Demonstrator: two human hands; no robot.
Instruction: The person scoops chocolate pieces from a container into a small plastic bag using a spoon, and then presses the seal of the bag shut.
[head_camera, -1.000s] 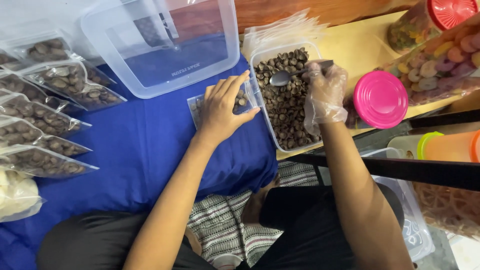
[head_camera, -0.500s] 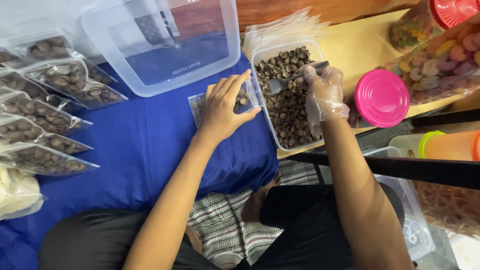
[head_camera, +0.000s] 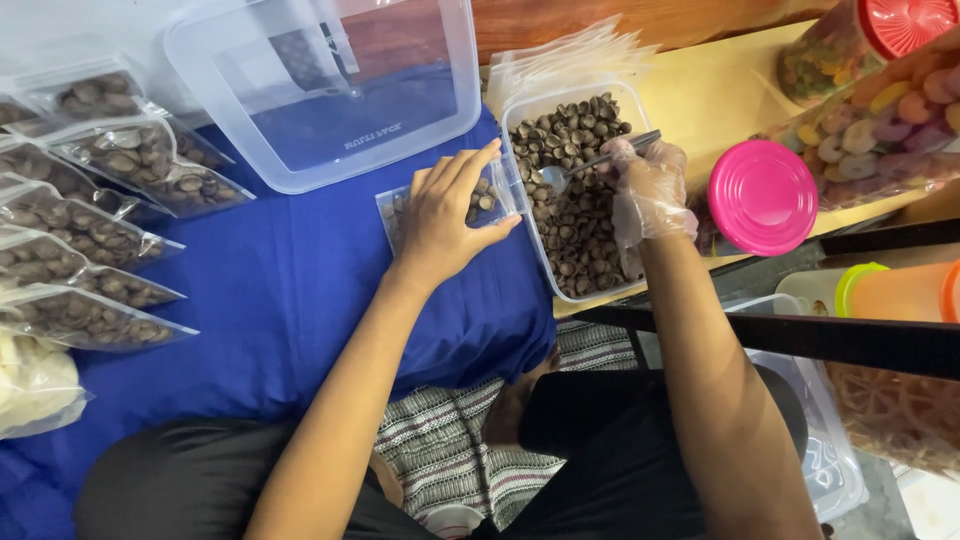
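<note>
Clear tub of brown pieces (head_camera: 578, 200): sits at the right edge of the blue cloth (head_camera: 280, 300), long side running away from the person, about full of small brown round bits.

Empty clear box (head_camera: 330, 90): upside of the cloth, well apart from both hands. Filled pouches (head_camera: 90, 230) lie in a row along the left edge.

Right hand (head_camera: 648, 190): in a thin clear glove, fingers closed round the handle of a metal spoon (head_camera: 575, 172). The spoon's bowl is down among the pieces near the tub's left wall.

Left hand (head_camera: 440, 215): bare, fingers together and flat, pressing on a small clear pouch (head_camera: 485, 200) that lies on the cloth just beside the tub. Pouch already shows some brown pieces; its mouth faces the tub, though the opening itself is hard to make out.

Step in hand, as judged: scooping, load not yet lifted. Next move calls for raising the spoon level, crossing the tub wall, and tipping into the pouch mouth while the left hand keeps it steady and open.
</note>
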